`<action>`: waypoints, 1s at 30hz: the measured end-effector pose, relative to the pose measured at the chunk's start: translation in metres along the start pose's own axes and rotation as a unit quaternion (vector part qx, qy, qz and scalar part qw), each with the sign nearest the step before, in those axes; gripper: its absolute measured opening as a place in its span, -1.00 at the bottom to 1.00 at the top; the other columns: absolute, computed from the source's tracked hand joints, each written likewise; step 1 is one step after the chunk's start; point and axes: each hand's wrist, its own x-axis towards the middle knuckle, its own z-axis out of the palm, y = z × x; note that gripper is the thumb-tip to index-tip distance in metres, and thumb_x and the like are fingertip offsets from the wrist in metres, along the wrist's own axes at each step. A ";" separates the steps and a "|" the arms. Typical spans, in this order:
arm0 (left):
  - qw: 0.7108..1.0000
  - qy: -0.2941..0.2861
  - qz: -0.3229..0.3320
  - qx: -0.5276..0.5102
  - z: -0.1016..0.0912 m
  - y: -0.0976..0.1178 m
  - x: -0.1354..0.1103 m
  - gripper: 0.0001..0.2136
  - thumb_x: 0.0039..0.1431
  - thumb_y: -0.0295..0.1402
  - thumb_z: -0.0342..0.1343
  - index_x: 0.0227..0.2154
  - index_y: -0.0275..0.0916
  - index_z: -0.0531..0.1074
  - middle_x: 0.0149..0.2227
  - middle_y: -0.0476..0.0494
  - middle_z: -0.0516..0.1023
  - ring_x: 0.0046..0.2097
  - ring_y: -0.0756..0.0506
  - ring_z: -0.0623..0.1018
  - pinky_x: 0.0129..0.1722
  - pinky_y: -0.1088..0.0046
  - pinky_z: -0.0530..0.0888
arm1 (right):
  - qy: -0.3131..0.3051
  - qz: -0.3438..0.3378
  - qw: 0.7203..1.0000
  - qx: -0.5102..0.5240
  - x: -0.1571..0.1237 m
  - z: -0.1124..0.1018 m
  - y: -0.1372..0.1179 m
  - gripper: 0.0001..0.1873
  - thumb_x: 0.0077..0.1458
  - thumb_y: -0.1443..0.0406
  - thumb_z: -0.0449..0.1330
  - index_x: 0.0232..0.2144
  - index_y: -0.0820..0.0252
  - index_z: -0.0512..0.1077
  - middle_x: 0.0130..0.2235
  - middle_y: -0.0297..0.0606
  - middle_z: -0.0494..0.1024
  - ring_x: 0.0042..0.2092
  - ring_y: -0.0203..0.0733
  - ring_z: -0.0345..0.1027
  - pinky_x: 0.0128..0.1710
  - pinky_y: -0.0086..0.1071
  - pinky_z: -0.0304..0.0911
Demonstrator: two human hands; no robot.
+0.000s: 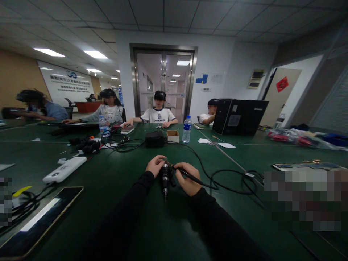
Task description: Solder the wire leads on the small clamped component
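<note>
A black tool with silver rings and a thin metal tip [165,179] lies on the green table, its point toward me. At its far end, my left hand [154,165] is closed in a pinch beside a small part too small to make out. My right hand [189,179] grips a black pen-shaped soldering iron [190,175] like a pencil. Its front end reaches toward the far end of the metal-tipped tool. Fine details between my two hands are hidden by blur and fingers.
A black cable [231,186] loops across the right side. Beyond my hands stand a black box [154,139], a small cardboard box [173,136] and a water bottle [187,129]. A phone [40,224] and white power strip [65,169] lie left. Several people sit around the table.
</note>
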 end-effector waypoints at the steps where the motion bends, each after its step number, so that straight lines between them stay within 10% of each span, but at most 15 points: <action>1: 1.000 -0.001 -0.001 0.000 0.000 0.000 0.000 -0.78 -0.04 -0.38 0.16 -0.27 -0.25 0.45 -0.37 -0.12 0.60 -0.26 -0.10 0.58 -0.14 0.36 0.44 | 0.001 -0.001 1.000 0.000 0.000 0.000 0.000 -0.83 -0.03 0.40 0.10 -0.40 0.13 0.47 -0.36 -0.28 0.57 -0.29 -0.19 0.44 -0.20 -0.35 0.33; 30: 1.000 -0.001 -0.022 0.000 0.001 0.006 -0.003 -0.79 -0.01 -0.36 0.17 -0.26 -0.26 0.46 -0.33 -0.14 0.62 -0.23 -0.11 0.59 -0.10 0.32 0.44 | 0.007 0.013 1.000 -0.012 0.001 -0.001 0.001 -0.84 -0.03 0.39 0.09 -0.43 0.11 0.46 -0.38 -0.29 0.57 -0.31 -0.18 0.43 -0.23 -0.34 0.33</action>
